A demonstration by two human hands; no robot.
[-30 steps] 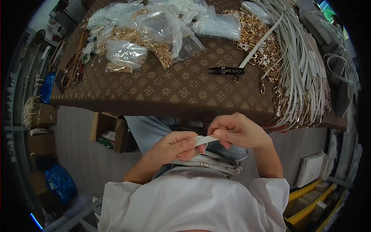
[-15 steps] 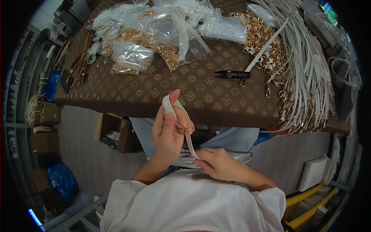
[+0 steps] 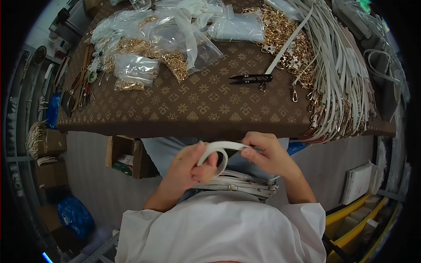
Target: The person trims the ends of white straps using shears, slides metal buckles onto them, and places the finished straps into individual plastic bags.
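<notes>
Between my hands, over my lap, a white strap (image 3: 226,145) bends into a loop. My left hand (image 3: 186,166) is closed around the looped part. My right hand (image 3: 268,153) pinches the strap farther along, thumb against fingers; the end there is hidden. Several white belts (image 3: 239,186) with gold buckles lie across my lap, just below both hands. Black thread snips (image 3: 251,79) rest on the table beyond my right hand, beside a strap with a gold clasp (image 3: 294,95).
The patterned brown cloth table (image 3: 193,103) spans the front. On it are clear bags (image 3: 136,68) of gold hardware, a heap of gold clasps (image 3: 291,57) and a bundle of white straps (image 3: 337,74). Scissors (image 3: 72,94) lie at left. A cardboard box (image 3: 142,155) stands below.
My right hand has risen and moved right with the strap. The left hand has come lower, and the loop now lies across between the hands. The view has shifted slightly.
</notes>
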